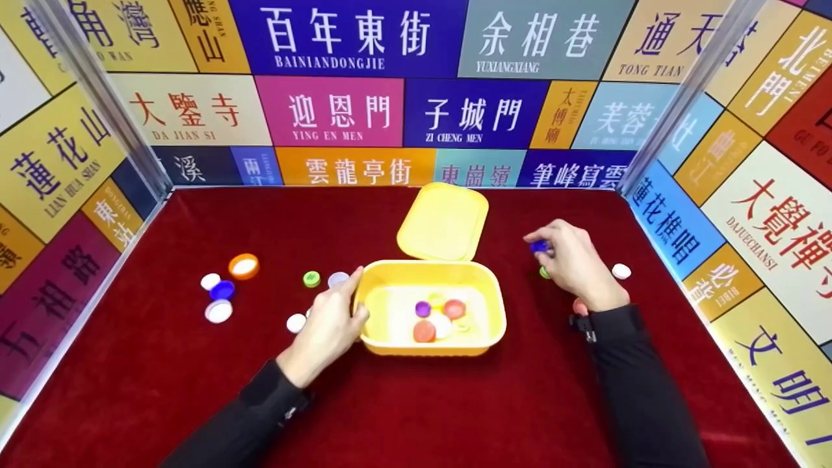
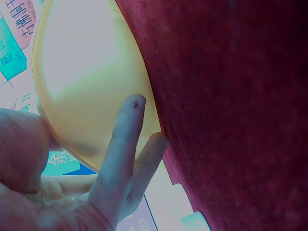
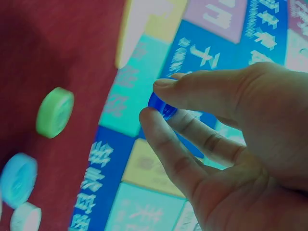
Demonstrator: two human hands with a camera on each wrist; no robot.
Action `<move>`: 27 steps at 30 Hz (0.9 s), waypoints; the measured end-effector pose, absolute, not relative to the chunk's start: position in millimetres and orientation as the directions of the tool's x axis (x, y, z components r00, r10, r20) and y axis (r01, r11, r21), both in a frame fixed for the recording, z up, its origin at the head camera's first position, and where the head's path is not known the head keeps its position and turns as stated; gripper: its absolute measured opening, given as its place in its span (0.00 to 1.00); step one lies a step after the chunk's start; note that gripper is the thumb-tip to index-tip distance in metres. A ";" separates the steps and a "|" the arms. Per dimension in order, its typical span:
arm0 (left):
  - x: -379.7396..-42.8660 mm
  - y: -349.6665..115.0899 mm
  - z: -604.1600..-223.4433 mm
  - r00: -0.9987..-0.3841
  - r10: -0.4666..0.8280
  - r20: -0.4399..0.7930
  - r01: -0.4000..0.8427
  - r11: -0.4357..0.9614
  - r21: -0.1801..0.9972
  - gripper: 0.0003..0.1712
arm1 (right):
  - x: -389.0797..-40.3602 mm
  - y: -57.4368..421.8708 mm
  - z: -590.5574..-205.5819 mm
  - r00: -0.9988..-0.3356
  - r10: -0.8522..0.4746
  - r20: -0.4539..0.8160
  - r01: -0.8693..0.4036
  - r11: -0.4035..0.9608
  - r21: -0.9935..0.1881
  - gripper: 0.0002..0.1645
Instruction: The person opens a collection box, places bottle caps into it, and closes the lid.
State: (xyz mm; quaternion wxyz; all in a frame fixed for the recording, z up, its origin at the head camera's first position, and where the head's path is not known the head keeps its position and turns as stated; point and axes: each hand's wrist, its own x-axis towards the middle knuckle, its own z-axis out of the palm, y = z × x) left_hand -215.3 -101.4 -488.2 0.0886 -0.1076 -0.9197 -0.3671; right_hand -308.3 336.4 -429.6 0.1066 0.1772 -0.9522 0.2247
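A yellow plastic box stands on the red cloth with several bottle caps inside, among them a purple cap and a red cap. My left hand grips its left wall at the rim; in the left wrist view the fingers lie along the box's yellow wall. Off to the right, my right hand pinches a blue bottle cap between thumb and fingertips, raised above the cloth. Below that hand a green cap lies on the cloth, partly hidden in the head view.
Behind the box lies its yellow lid. An orange cap, a blue cap and white ones are grouped at the left. Nearer the left hand is another green cap. A white cap lies right. Printed panels wall the table.
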 end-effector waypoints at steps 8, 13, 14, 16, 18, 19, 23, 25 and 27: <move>-216.0 -103.4 -488.4 -0.953 0.138 0.269 0.284 0.713 0.642 0.41 | -291.7 297.7 -416.0 -0.845 -0.396 0.360 -0.522 0.756 -0.395 0.19; -216.0 -103.1 -488.1 -0.956 0.141 0.259 0.280 0.709 0.647 0.41 | -280.3 277.3 -414.4 -0.815 -0.456 0.357 -0.576 0.705 -0.413 0.19; -215.9 -102.9 -488.1 -0.956 0.141 0.257 0.278 0.710 0.647 0.41 | -278.6 273.6 -414.8 -0.807 -0.470 0.357 -0.588 0.696 -0.413 0.18; -215.7 -102.6 -488.2 -0.958 0.141 0.251 0.274 0.711 0.648 0.41 | -275.1 266.6 -416.2 -0.790 -0.498 0.358 -0.612 0.679 -0.406 0.18; -215.3 -102.4 -488.3 -0.958 0.142 0.250 0.274 0.711 0.647 0.41 | -271.7 260.1 -418.3 -0.770 -0.529 0.358 -0.638 0.664 -0.390 0.18; -215.0 -102.4 -488.3 -0.958 0.143 0.248 0.274 0.712 0.646 0.41 | -269.8 257.1 -419.3 -0.762 -0.542 0.353 -0.647 0.661 -0.381 0.17; -214.1 -102.4 -488.1 -0.955 0.150 0.256 0.285 0.708 0.646 0.41 | -263.0 246.0 -423.8 -0.732 -0.596 0.331 -0.682 0.640 -0.355 0.16; -214.2 -102.6 -488.0 -0.954 0.151 0.261 0.288 0.707 0.646 0.41 | -260.1 240.5 -427.2 -0.715 -0.626 0.312 -0.698 0.622 -0.353 0.17; -214.5 -102.7 -488.2 -0.954 0.149 0.261 0.287 0.707 0.646 0.41 | -257.6 235.1 -431.2 -0.691 -0.661 0.292 -0.721 0.600 -0.346 0.17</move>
